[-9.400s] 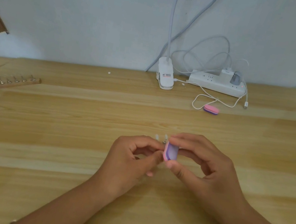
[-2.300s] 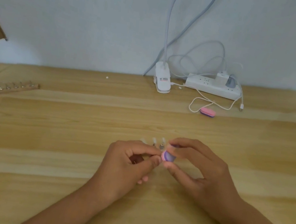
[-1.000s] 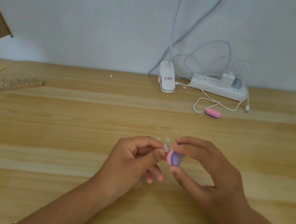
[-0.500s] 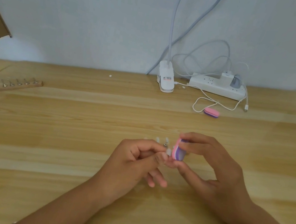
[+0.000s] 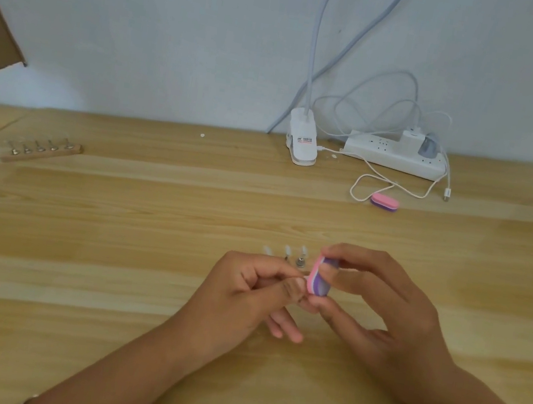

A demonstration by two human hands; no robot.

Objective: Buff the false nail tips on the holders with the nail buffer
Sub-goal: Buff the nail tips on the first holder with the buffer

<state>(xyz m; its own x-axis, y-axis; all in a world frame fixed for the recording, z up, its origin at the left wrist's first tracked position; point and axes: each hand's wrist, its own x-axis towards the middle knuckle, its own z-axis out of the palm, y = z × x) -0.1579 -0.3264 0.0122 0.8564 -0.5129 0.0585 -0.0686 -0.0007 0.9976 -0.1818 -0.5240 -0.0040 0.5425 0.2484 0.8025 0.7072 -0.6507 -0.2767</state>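
My right hand (image 5: pixel 377 308) pinches a small pink and purple nail buffer (image 5: pixel 319 277) between thumb and fingers, its pink face turned left. My left hand (image 5: pixel 244 295) has its thumb and forefinger curled round a nail tip holder, which the fingers mostly hide. The buffer touches the tip end next to my left thumb. Just behind my hands, three clear false nail tips (image 5: pixel 287 251) stand on small metal holders on the wooden table (image 5: pixel 113 248).
A wooden strip (image 5: pixel 40 152) with several metal holders lies at the far left. A second pink and purple buffer (image 5: pixel 385 202) lies at the back right near a white cable. A lamp clamp (image 5: pixel 303 141) and power strip (image 5: pixel 396 155) stand by the wall.
The buffer in my right hand has shifted up and turned against the tip my left hand holds, a short rubbing stroke. Both hands stay in the same place.
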